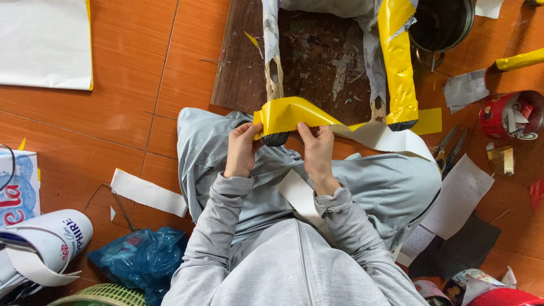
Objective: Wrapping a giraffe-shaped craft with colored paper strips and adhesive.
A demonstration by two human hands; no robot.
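My left hand and my right hand both pinch a glossy yellow strip with a white back, held across the black-tipped foot of a paper-wrapped leg. The strip trails right as a white band. A second leg of the same frame is covered in yellow and ends in a black tip. The frame stands on a dark wooden board. I sit cross-legged in grey clothes.
Scissors lie on the orange tile floor at right, near a red tin, paper sheets and a dark metal pot. A white zigzag-edged strip, a blue plastic bag and a white roll lie at left.
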